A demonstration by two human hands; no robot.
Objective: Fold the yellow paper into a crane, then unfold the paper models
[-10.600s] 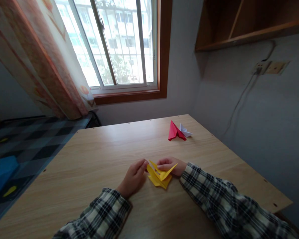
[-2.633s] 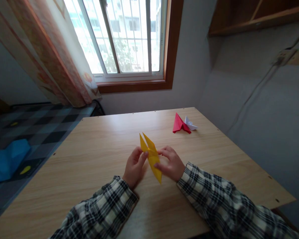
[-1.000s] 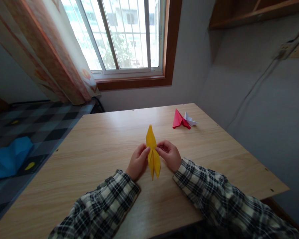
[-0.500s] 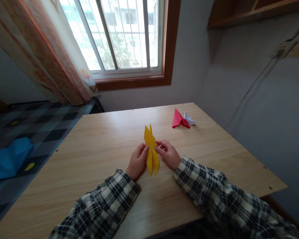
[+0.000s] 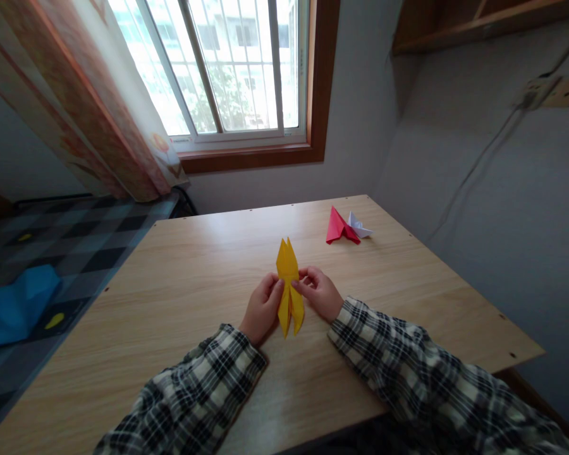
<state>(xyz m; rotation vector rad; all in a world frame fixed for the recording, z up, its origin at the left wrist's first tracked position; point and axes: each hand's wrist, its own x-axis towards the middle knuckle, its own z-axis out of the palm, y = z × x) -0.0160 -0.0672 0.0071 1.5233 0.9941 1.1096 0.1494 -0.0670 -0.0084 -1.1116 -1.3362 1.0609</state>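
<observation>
A folded yellow origami paper point(image 5: 288, 260) with two points at the top and two below stands between my hands, above the wooden table point(image 5: 208, 265). My left hand point(image 5: 262, 304) pinches its left edge near the middle, thumb on the near side. From the right, my right hand point(image 5: 321, 293) grips the other edge at about the same height, thumb pressed on the paper. The fingers behind the paper are partly hidden.
A red folded paper point(image 5: 341, 227) and a white folded paper point(image 5: 359, 225) sit together at the table's far right. On the checked cloth at left lies a blue folded paper point(image 5: 21, 303). A wall runs along the right side.
The yellow paper's upper part has turned, so its two top points now stand side by side and face me more squarely. Both hands have kept their hold.
</observation>
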